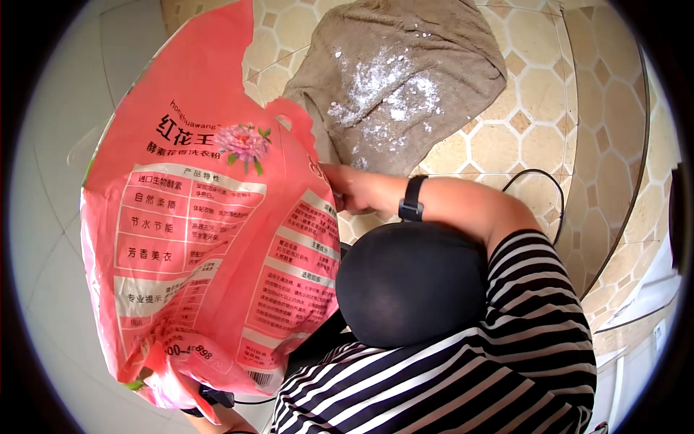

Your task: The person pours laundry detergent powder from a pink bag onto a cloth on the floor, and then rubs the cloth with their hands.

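Observation:
A large pink powder bag (210,239) with a flower picture and printed panels is held up, tilted, on the left. My right hand (345,186) grips its torn upper edge; a black watch (411,200) is on that wrist. My left hand (206,414) is mostly hidden under the bag's bunched bottom corner; only the wrist with a black band shows. Beyond the bag's top, a brown towel (405,79) lies on the floor with white powder (394,90) scattered over it.
The floor (549,101) under the towel has beige octagonal tiles; paler tiles (43,217) lie to the left. A thin black cable (538,177) loops behind my right arm. My black-clad knee (408,282) and striped shirt (463,376) fill the lower right.

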Tool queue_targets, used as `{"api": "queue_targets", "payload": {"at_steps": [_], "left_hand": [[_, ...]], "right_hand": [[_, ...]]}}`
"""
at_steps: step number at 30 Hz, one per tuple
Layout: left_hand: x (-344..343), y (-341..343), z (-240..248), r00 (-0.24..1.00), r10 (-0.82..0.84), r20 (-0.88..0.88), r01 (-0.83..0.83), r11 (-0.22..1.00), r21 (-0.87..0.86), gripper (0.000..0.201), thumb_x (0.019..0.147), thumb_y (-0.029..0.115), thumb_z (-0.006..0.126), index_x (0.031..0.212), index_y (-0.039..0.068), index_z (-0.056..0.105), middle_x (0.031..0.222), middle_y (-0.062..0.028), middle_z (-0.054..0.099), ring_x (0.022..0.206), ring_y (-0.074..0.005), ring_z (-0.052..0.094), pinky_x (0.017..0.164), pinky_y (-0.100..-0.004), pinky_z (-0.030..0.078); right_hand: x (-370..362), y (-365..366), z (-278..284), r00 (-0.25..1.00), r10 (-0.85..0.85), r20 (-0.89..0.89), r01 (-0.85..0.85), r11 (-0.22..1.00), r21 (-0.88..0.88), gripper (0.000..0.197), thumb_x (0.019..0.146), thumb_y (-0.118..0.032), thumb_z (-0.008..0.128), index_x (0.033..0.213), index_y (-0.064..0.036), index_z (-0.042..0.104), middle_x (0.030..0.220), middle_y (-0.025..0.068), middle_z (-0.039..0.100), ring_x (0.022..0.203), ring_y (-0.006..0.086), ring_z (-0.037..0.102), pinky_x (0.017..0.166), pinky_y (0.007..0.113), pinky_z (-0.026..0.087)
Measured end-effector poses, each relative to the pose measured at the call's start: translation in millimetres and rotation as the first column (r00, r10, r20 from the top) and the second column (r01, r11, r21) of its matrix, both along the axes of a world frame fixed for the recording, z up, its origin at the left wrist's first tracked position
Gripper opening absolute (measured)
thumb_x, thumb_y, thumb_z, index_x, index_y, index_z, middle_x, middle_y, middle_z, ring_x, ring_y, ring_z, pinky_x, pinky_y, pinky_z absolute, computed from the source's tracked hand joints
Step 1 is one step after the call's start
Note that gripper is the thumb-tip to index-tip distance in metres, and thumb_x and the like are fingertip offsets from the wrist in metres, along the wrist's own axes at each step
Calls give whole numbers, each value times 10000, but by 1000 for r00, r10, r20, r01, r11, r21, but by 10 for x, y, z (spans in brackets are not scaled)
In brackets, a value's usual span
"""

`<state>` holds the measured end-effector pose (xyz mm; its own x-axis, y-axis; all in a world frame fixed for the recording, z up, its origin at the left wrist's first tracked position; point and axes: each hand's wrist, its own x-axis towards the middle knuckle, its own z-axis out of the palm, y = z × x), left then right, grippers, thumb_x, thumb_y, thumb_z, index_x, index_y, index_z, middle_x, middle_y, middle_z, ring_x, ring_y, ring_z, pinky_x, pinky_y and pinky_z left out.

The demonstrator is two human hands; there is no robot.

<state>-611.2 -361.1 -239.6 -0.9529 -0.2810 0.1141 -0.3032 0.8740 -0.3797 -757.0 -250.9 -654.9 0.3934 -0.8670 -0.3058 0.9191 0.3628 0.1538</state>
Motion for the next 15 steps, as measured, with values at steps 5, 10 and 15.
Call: {"api": "queue_targets", "payload": {"at_steps": [5, 10, 15], "left_hand": [[-34, -63, -30, 1000, 2, -3, -2, 1000, -8, 285, 838, 211, 509, 987, -16, 596, 805, -91, 625, 641, -230, 583, 580, -283, 463], [-112, -118, -23, 1000, -6, -10, 6, 1000, -13, 291, 840, 215, 506, 993, -17, 592, 814, -94, 623, 653, -230, 582, 591, -283, 462], [-254, -221, -74, 999, -43, -32, 43, 999, -16, 297, 843, 220, 504, 999, -18, 589, 823, -96, 620, 665, -230, 581, 601, -284, 461]], "right_hand": [[-157, -272, 74, 974, -225, 41, 215, 961, 173, 267, 876, -433, 500, 889, -179, 581, 695, -61, 605, 507, 47, 523, 393, 199, 332], [-385, -353, 61, 978, -209, -5, 208, 972, 113, 262, 881, -419, 502, 952, -178, 575, 725, -70, 603, 574, 48, 555, 414, 194, 354], [-552, -543, -158, 942, -330, -67, 334, 940, 65, 258, 873, -409, 520, 957, -173, 580, 776, -61, 613, 624, 40, 558, 434, 199, 364]]}}
